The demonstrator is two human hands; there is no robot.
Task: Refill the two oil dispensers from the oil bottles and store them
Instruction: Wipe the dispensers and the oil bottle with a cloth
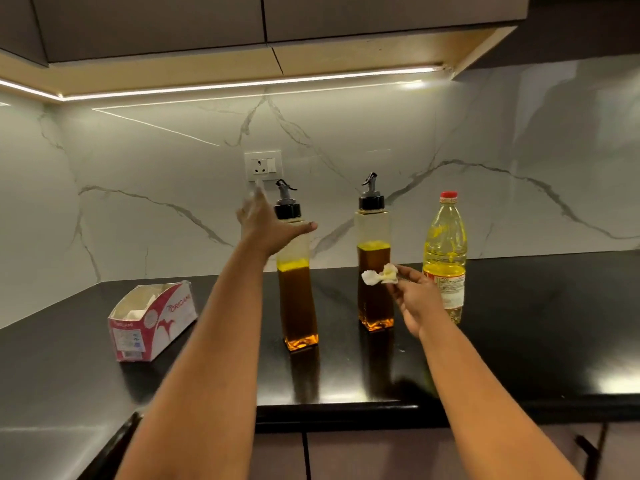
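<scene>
Oil still fills only the lower part of both dispensers. Your left hand (268,223), fingers spread and holding nothing, is just beside the left dispenser (297,271) near its cap; a hurried grab could tip it. Your right hand (414,299) pinches a crumpled tissue (379,274) in front of the right dispenser (375,268), the oil bottle (445,258) just beyond.

- The countertop (519,341) was glossy black stone, mirror-smooth.
- The backsplash (138,168) looked like polished veined marble.
- Both dispensers (298,289) (375,282) and the oil bottle (445,251) were clear plastic.
- The tissue box (162,317) was printed cardboard.
- The crumpled tissue (379,275) was soft paper.
</scene>
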